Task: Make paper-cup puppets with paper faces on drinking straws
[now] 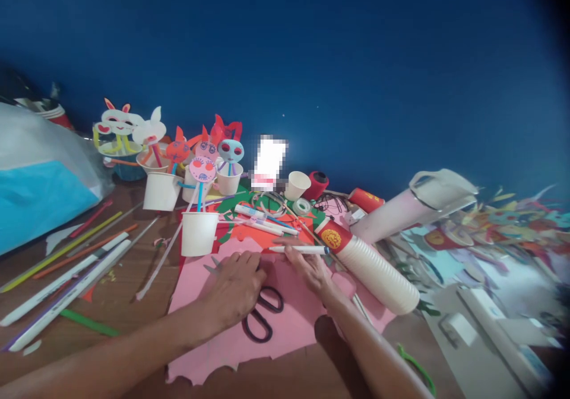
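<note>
My right hand (308, 269) grips a white marker (307, 249) that lies level across its fingers, its dark blue end pointing right. My left hand (240, 283) rests low over a cut sheet of pink paper (200, 328), fingers curled in; what they pinch, if anything, is hidden. Under that hand lie black-handled scissors (259, 326), their blade tips showing on its far side. Just behind my left hand stands a white paper cup (199, 234) with a pink paper face (203, 169) on a blue stem.
More cups with paper animal faces (178, 149) stand at the back left. Several markers (71, 292) lie on the left of the brown table (146, 345). A stack of paper cups (378, 274), a pitcher (401, 206) and a tape roll (302, 207) are on the right and behind.
</note>
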The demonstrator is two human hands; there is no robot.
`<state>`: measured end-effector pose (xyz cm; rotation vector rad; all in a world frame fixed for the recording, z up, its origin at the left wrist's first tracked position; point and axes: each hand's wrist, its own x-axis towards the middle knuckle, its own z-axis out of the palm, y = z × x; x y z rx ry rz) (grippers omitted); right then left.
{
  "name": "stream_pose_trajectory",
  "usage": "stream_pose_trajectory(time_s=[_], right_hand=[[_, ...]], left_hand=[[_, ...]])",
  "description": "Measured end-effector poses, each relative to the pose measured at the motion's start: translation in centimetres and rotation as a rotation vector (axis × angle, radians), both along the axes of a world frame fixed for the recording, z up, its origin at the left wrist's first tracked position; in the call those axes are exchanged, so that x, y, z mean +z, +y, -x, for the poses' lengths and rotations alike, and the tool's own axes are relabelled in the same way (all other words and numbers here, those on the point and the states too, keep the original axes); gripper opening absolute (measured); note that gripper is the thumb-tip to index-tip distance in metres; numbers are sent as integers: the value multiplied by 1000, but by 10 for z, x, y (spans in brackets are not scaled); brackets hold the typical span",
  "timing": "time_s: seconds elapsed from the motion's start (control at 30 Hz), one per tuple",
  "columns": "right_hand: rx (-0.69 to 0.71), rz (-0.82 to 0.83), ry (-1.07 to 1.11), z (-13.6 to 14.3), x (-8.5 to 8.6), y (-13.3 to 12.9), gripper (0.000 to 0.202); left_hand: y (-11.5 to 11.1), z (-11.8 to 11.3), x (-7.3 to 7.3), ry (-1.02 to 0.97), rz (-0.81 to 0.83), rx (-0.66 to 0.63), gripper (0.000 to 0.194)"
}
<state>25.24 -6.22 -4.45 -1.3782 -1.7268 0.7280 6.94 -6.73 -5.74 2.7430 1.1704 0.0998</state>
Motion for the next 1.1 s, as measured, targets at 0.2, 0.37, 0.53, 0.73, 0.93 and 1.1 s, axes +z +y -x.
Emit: stream_pose_trajectory(time_s=[0.2, 0.37, 0.53, 0.73, 0.93, 1.1], right_hand=[[-83, 30, 33, -3, -16, -2, 10], [-86, 58, 33, -1, -25, -2, 14], [-56, 70, 31, 1, -30, 0, 13], [-63, 52, 23, 2, -31, -1, 11], [-45, 51, 19, 2, -33, 1, 12], [-32, 40, 13, 3, -33, 1, 10]], left_hand=[[-1, 0, 0, -25, -44, 5, 30], [-1, -1, 2, -24, -46, 14, 29], [0, -2, 5, -9, -48, 5, 29], [0, -2, 6, -14, -50, 1, 29], [0, -1, 8, -25, -38, 0, 30], [0, -1, 7, -25, -34, 6, 29]])
